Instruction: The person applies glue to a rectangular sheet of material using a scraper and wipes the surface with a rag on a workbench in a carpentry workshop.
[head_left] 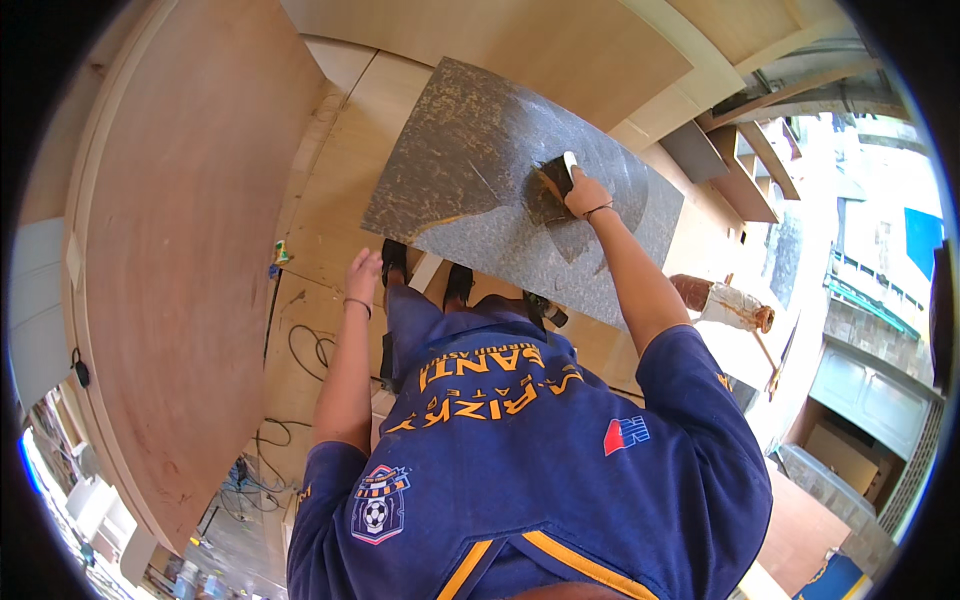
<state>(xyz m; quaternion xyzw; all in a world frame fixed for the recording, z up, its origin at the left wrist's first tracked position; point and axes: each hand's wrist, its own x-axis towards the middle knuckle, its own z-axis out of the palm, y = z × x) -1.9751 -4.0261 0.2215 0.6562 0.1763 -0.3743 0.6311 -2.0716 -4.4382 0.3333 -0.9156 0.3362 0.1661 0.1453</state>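
Observation:
A grey-brown, marbled sheet (440, 160) lies in front of me, with a wet-looking, smeared patch over its middle and right side. On that patch my right hand (586, 195) is closed around a scraper (553, 180), its white end sticking up past my fingers. The scraper's wide, dark blade appears to touch the sheet, though its edge is hard to make out. My left hand (365, 272) hangs in the air just off the sheet's near left corner. It holds nothing, and its fingers are loosely bent and apart.
A large wooden panel (190, 250) stands along the left. Right of the sheet is a can (735, 304) streaked with brown drips. A cable (310, 345) curls over the floor beside my legs. Wooden shelving (750, 170) stands at the far right.

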